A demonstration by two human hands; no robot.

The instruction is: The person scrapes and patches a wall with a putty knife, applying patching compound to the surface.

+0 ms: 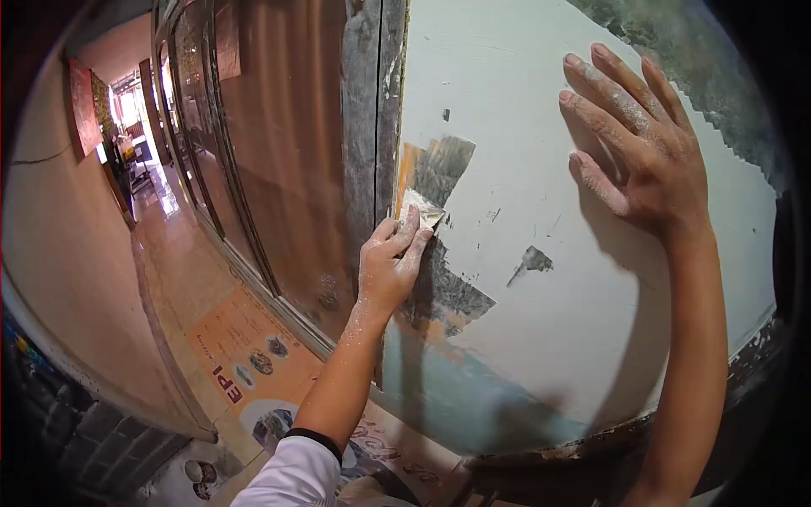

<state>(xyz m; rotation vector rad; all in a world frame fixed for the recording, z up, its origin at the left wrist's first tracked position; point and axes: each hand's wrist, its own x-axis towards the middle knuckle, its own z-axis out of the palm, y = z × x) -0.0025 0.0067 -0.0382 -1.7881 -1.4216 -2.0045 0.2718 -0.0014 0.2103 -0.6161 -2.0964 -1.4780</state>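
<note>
My left hand (394, 260), dusted with white powder, pinches a small scraper (429, 213) caked in white. The scraper's edge rests against the wall, close to the wooden door frame (361, 110). Around it the pale coating (515, 152) is gone in jagged grey patches (456, 287), with some orange showing near the frame. Higher up on the right, my right hand (655, 148) lies on the coated wall with fingers spread and holds nothing. White dust covers its fingers too. A smaller grey patch (532, 262) shows between the two hands.
Left of the frame are brown glazed panels (287, 152). A tiled corridor (173, 253) runs back to a bright opening. An orange printed banner (245, 346) lies on the floor below. Grey bare wall (710, 76) shows at the upper right.
</note>
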